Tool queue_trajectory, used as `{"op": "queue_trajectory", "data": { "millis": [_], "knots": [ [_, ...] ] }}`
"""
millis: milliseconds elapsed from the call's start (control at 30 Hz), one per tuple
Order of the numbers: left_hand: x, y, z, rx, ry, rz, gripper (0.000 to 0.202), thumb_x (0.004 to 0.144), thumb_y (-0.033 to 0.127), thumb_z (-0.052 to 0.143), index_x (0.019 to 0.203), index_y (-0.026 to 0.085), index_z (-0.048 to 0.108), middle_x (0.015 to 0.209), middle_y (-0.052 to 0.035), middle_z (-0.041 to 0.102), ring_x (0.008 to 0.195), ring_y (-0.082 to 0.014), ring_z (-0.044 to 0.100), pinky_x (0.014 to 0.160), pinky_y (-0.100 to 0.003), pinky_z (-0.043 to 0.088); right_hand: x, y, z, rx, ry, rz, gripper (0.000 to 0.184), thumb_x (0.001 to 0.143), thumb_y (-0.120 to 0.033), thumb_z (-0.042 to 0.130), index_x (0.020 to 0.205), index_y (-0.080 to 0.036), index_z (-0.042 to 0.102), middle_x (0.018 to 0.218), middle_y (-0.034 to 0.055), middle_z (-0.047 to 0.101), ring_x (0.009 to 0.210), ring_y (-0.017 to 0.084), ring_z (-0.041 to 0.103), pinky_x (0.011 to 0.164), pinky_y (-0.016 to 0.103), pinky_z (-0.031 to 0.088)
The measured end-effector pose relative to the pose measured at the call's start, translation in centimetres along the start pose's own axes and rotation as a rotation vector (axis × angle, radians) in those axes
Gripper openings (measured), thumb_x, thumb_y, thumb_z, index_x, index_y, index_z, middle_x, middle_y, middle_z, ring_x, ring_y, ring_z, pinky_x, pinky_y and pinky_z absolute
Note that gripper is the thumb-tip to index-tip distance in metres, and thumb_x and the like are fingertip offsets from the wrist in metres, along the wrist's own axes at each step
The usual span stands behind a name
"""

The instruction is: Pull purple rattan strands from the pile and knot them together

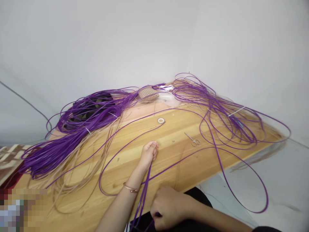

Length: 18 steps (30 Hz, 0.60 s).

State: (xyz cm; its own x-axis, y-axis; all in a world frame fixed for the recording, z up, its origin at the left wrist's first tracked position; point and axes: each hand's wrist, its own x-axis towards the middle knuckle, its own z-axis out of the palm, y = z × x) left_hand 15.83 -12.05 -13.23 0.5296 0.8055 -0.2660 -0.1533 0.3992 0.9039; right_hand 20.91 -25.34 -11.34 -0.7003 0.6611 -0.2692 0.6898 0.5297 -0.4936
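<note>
My left hand (pixel 149 154), a bracelet on its wrist, is closed above the wooden table. Several purple cords (pixel 144 193) run from under its fist down toward my lap. My right hand (pixel 169 206) is curled into a fist near the table's front edge, lower and to the right of the left one. The cords pass close by on its left. What lies inside the right fist is hidden. Small scissors (pixel 193 140) and a white tape roll (pixel 161 120) lie on the table beyond my hands.
A thick bundle of purple cord (pixel 65 148) with beige strands (pixel 96 164) covers the table's left side. Looser purple coils (pixel 212 106) sit at the right, one loop hanging over the edge. A woven beige piece (pixel 148 94) stands at the back by the wall.
</note>
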Motion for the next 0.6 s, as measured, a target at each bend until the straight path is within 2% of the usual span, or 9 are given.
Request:
{"op": "queue_trajectory", "data": {
  "millis": [300, 600],
  "knots": [
    [0.43, -0.46, 0.07, -0.005, 0.048, 0.024, 0.048, 0.061, 0.061, 0.066, 0.069, 0.018, 0.046, 0.033, 0.0126, 0.026, 0.028, -0.003, 0.018, 0.03, -0.015, 0.011, 0.01, -0.09, 0.2, -0.082, 0.04, -0.029, 0.02, 0.075, -0.025, 0.056, 0.08, -0.016, 0.072, 0.072, 0.0035, 0.07, 0.056, 0.012, 0.053, 0.049, 0.025, 0.023],
    [0.09, -0.22, 0.18, -0.018, 0.042, 0.017, 0.048, 0.06, 0.06, 0.067, 0.068, 0.017, 0.048, 0.034, 0.0122, 0.028, 0.029, -0.0027, 0.019, 0.03, -0.015, 0.012, 0.13, 0.39, 0.84, -0.002, 0.055, -0.045, 0.02, 0.072, -0.029, 0.059, 0.082, -0.02, 0.073, 0.07, -0.0001, 0.069, 0.055, 0.011, 0.052, 0.051, 0.023, 0.027]
  ]
}}
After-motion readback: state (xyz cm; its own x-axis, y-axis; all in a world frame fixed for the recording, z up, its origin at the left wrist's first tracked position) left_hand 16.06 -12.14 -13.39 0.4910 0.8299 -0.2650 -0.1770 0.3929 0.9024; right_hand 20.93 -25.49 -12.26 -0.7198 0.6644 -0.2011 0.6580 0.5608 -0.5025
